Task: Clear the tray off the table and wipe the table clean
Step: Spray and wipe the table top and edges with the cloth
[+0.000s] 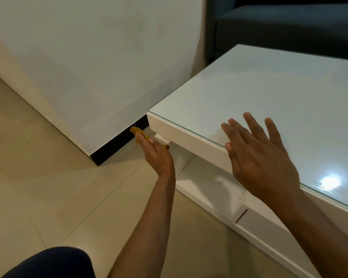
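Nearest you, your knee [48,263] in dark cloth sits low at the frame's edge, above pale floor tiles [38,187]. Your left hand [157,155] reaches out beside the table corner, fingers curled round a folded yellow cloth [138,134] held off the table, near the dark base of the wall [117,145]. Your right hand [257,155] is spread flat with straight fingers over the near edge of the table [189,135]; whether it touches the glass top [269,93] cannot be told. No tray is in view on the part of the top that shows, so that step looks done and the wiping is what remains. The cloth looks soft and light, and it will bunch, so keep it folded under flat fingers and press it down. The glass is likely smooth, slippery and hard at its rim; steady yourself on the white frame, not the overhanging edge. Beyond the table stands a dark sofa [289,27]
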